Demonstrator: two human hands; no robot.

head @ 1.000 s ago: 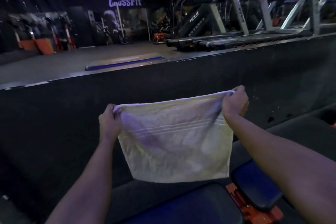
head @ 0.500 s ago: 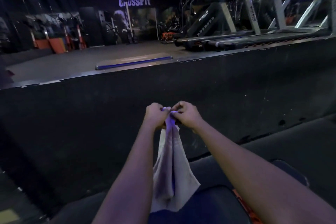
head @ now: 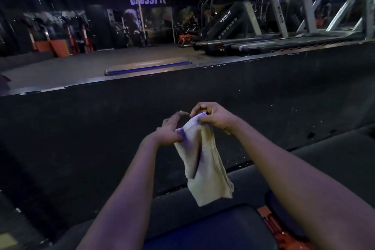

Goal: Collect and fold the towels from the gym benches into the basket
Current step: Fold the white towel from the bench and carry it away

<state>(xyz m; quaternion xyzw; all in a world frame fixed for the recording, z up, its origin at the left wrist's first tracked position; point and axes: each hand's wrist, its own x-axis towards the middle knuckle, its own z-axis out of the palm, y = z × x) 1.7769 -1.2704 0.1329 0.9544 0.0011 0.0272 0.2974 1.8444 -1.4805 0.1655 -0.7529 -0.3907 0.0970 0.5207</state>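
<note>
A pale folded towel (head: 205, 166) hangs in the air in front of me, doubled lengthwise. My right hand (head: 213, 116) pinches its top corners with curled fingers. My left hand (head: 169, 131) is lower at the towel's left edge; its thumb presses the cloth while its fingers are spread loosely upward. Below the towel is a blue padded gym bench (head: 213, 229) with an orange frame (head: 272, 223). No basket is in view.
A tall black platform wall (head: 81, 138) rises straight ahead. On top of it are several treadmills (head: 263, 42) at the right and a flat blue-edged mat (head: 148, 66). Racks and orange boxes (head: 58, 46) stand far left.
One second ago I held the towel spread wide by its two top corners. I brought the corners together, folding it in half. Now my left hand has slid down to the left edge.
</note>
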